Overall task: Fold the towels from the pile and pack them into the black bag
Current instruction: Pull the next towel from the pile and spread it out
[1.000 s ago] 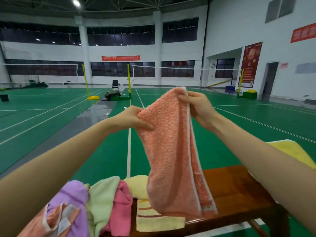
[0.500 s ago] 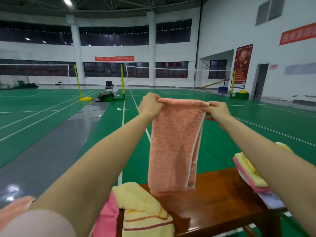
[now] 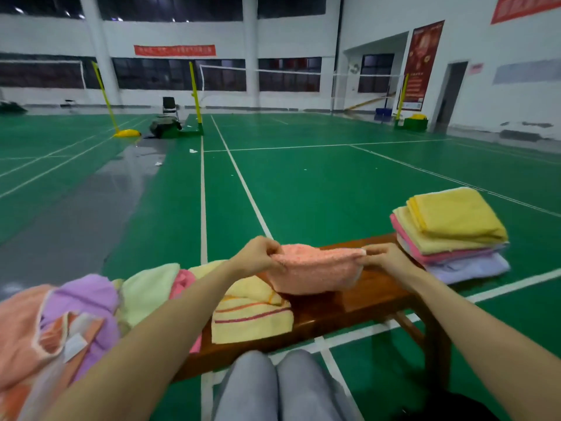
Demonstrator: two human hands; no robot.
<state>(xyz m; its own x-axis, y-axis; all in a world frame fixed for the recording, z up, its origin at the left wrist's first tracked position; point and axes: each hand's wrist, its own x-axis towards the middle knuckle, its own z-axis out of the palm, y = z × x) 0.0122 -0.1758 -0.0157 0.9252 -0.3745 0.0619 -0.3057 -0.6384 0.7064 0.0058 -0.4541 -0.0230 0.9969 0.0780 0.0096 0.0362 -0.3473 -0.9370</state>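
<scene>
Hanging between both hands, the salmon towel [image 3: 315, 268] has come down from chest height a moment ago to rest on the wooden surface [image 3: 364, 302], so a fold is likely next. Left hand [image 3: 258, 255] and right hand [image 3: 384, 258] each pinch a top corner, grip clamped. Unfolded pile [image 3: 91, 308] lies left, folded stack [image 3: 449, 232] right.

We see a peach terry towel [image 3: 315, 268] doubled over, its upper edge stretched level above the wooden bench [image 3: 349, 308] and its lower part sagging onto the wood. At nine o'clock from it lies the unfolded pile [image 3: 91, 305]: peach, lilac, pale green, pink and a striped yellow towel. At three o'clock sits the folded stack [image 3: 449, 235], yellow on top.
</scene>
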